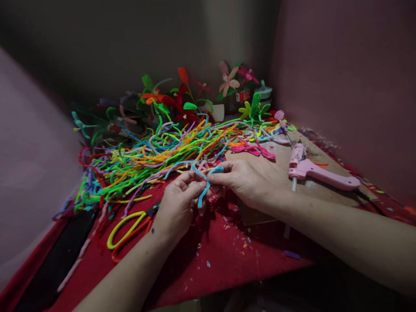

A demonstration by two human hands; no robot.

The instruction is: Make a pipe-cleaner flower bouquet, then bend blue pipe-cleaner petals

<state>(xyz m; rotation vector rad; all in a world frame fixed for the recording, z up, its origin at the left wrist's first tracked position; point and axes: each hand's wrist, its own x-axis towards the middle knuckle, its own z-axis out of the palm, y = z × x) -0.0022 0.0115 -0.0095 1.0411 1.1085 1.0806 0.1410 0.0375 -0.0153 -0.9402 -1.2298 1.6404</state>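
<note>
Between my two hands, above the table's middle, is a light blue pipe cleaner [202, 197] bent into loops that cross near my fingertips. My left hand [182, 201] pinches it from the left between thumb and fingers. From the right, my right hand [242, 180] pinches the folded upper loop. A pink bent piece shows just behind the blue one; I cannot tell whether it is held. Close behind my hands lies a large heap of coloured pipe cleaners [162, 158]. Scissors [128, 227] with yellow and orange handles lie beside my left wrist, their blades partly hidden by that hand.
A pink glue gun [325, 173] with a clear stick rests on a wooden board [269, 171] at right. Finished pipe-cleaner flowers [229, 81] stand along the back wall. Bright pink petals [255, 150] lie on the board. A dark flat object [60, 255] lies at left on the red cloth [227, 260].
</note>
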